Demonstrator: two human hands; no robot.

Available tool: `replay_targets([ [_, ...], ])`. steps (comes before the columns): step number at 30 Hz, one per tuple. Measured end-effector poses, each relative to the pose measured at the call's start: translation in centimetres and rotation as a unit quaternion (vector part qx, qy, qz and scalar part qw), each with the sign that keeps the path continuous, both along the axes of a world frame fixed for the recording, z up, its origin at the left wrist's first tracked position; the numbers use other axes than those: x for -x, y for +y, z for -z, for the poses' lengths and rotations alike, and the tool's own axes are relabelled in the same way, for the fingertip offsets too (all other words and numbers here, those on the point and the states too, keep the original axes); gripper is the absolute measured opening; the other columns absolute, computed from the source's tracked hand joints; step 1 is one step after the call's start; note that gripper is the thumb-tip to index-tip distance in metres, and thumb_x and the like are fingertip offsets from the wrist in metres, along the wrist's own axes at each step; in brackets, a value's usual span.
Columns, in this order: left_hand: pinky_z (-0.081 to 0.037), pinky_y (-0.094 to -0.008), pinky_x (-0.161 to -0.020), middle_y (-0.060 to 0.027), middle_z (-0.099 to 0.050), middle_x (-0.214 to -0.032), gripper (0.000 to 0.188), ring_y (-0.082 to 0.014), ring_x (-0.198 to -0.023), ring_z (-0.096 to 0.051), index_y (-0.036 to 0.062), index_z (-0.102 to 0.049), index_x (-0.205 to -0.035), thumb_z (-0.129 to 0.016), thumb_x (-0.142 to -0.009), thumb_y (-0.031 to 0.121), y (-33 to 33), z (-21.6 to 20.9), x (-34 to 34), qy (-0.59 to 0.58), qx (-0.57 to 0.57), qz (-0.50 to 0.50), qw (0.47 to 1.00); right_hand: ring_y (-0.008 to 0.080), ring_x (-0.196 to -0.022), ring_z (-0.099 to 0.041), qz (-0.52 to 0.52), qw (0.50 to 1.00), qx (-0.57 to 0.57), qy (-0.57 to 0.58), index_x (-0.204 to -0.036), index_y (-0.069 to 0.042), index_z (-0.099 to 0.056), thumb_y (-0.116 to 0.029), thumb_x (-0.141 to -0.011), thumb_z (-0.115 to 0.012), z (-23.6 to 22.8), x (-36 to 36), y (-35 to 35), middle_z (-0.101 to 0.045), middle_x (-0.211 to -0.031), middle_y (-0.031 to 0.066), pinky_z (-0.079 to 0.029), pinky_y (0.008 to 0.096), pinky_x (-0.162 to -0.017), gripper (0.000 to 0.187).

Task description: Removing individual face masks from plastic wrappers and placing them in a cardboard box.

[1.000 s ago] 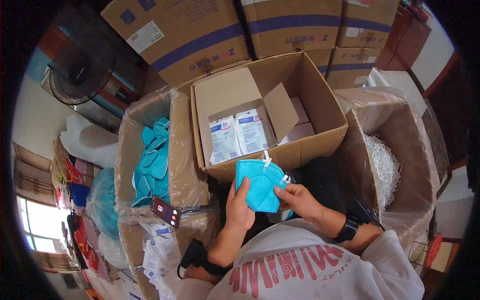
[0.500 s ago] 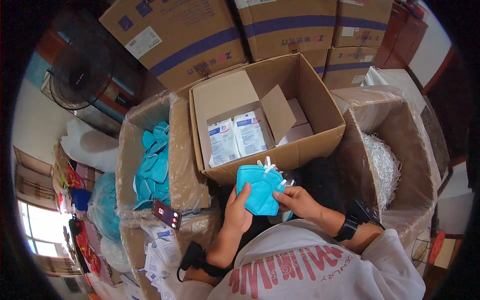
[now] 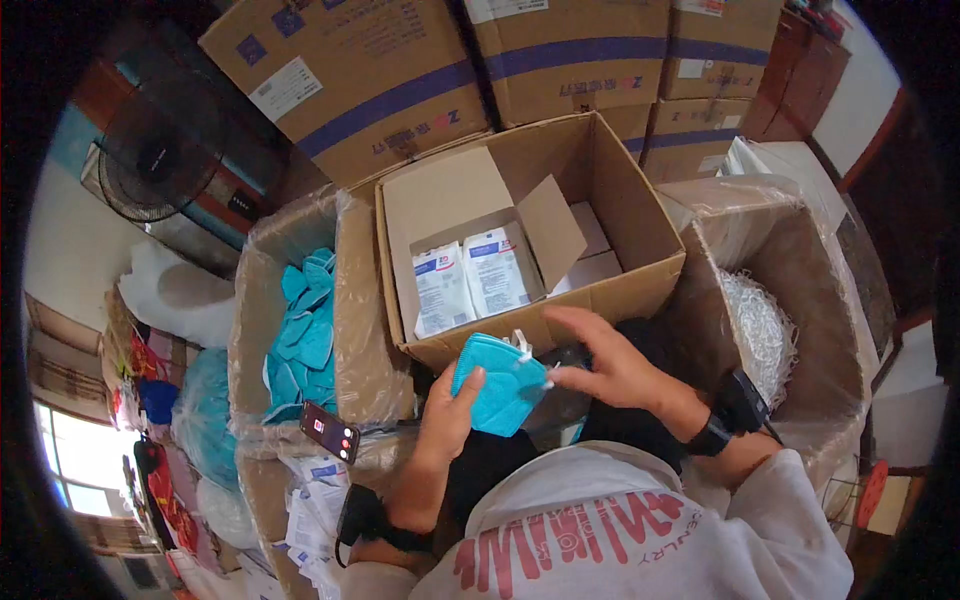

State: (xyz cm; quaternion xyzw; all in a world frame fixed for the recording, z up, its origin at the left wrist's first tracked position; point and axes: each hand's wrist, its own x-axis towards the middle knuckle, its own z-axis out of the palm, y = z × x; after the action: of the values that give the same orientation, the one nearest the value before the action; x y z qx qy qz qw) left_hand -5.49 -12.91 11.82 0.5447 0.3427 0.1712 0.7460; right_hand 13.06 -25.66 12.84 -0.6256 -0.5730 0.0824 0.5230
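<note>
A teal face mask (image 3: 500, 388), flat and with short white straps at its upper and right edges, is tilted in front of my body. My left hand (image 3: 447, 415) is closed on its left side, thumb across the front. Whether more than one mask lies in the stack I cannot tell. My right hand (image 3: 635, 378) is open, fingers spread, beside the mask's right edge; its thumb tip is close to a white strap there. Just beyond stands a large carton (image 3: 640, 285) with an inner box holding white packets (image 3: 497, 272) in rows.
Left, a plastic-lined carton holds teal masks (image 3: 303, 350); a phone (image 3: 330, 432) rests at its near edge. White packets (image 3: 318, 525) lie in a carton below. A lined carton of white elastic loops (image 3: 765, 340) stands right. Sealed cartons (image 3: 570, 75) are stacked behind; a fan (image 3: 160, 155) stands far left.
My right hand has let go of the mask's right side and opened out, fingers spreading upward. The mask has tilted and shifted slightly left in my left hand.
</note>
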Motion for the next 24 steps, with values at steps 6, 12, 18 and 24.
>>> replay_targets([
  [6, -0.043, -0.0266, -0.078, -0.0047, -0.058, -0.097, 0.034, -0.0104, -0.087, -0.052, -0.0002, -0.05, -0.113, -0.053, -0.087, 0.021, 1.0, -2.2, 0.5, 0.065, -0.08, 0.144, 0.984, 0.0357, -0.085, -0.051, -0.223, 0.958, 0.173, -0.049, -0.098, -0.002, -0.05, -0.028, -0.084, -0.052, -1.6, 0.1, 2.3, -0.055, -0.089, 0.0181, -0.039, 0.0412, -0.076, 0.029],
  [12, -0.043, -0.0277, -0.079, -0.0087, -0.059, -0.098, 0.034, -0.0146, -0.092, -0.054, 0.0003, -0.049, -0.115, -0.052, -0.087, 0.02, 2.3, -4.2, 0.9, 0.082, -0.21, 0.198, 0.954, 0.038, -0.065, -0.052, -0.135, 0.971, 0.195, -0.018, -0.085, -0.005, -0.047, -0.027, -0.087, -0.047, 0.6, 3.0, 1.9, -0.053, -0.066, 0.0184, -0.041, 0.047, -0.058, 0.022],
  [18, -0.041, -0.0382, -0.083, -0.0126, -0.06, -0.087, 0.022, -0.0297, -0.085, -0.056, 0.0036, -0.054, -0.093, -0.05, -0.084, 0.023, 0.1, -6.0, -2.2, 0.227, -0.552, 0.149, 0.788, 0.0377, -0.059, -0.053, -0.07, 0.982, 0.17, -0.036, -0.083, -0.005, -0.045, -0.025, -0.086, -0.049, 0.9, 4.7, 1.9, -0.053, -0.062, 0.0182, -0.04, 0.0476, -0.053, 0.02],
  [24, -0.041, -0.042, -0.076, -0.0136, -0.058, -0.079, 0.023, -0.0325, -0.08, -0.054, 0.0043, -0.052, -0.081, -0.047, -0.085, 0.026, -0.2, -5.5, -3.6, 0.151, -0.634, 0.096, 0.752, 0.041, -0.059, -0.054, -0.041, 0.983, 0.174, -0.041, -0.088, -0.004, -0.043, -0.027, -0.087, -0.045, -0.1, 4.8, 1.6, -0.056, -0.064, 0.0202, -0.042, 0.0512, -0.054, 0.023],
])
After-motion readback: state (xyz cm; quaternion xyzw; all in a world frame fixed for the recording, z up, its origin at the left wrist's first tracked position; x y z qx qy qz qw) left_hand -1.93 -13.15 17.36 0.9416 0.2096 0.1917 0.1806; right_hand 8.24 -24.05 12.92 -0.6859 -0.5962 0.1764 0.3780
